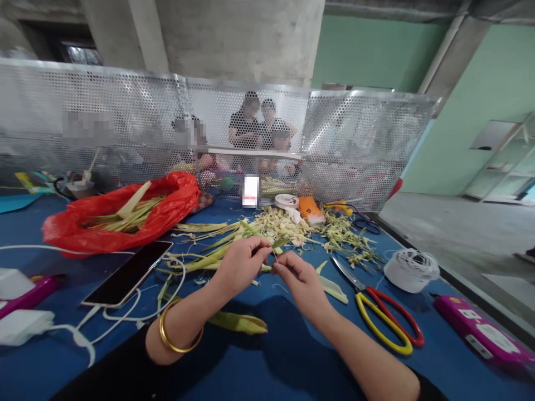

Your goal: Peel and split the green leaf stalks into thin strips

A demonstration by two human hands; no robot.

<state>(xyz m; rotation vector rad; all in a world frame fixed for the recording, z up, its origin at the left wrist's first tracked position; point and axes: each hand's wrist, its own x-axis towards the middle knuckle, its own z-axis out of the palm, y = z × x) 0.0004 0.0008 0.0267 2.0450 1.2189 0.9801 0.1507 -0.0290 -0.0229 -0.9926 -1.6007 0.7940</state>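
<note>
My left hand (243,265) pinches a small green leaf piece (281,243) above the blue table (267,373). Close to its right, my right hand (304,283) is closed at the fingertips on a thin pale thread (275,255) that runs up toward the leaf piece. Long yellow-green leaf strips (209,259) lie behind and beside my left hand. A folded leaf (240,323) rests on the table below my hands, and a pale leaf strip (334,289) lies right of my right hand.
Scissors (376,312) with red and yellow handles, a white string roll (412,270) and a purple power strip (480,328) are at right. Left are a red bag (100,239) of leaves, a phone (127,275) and white cables. Leaf scraps (278,223) lie before a perforated metal screen (355,133); people sit behind.
</note>
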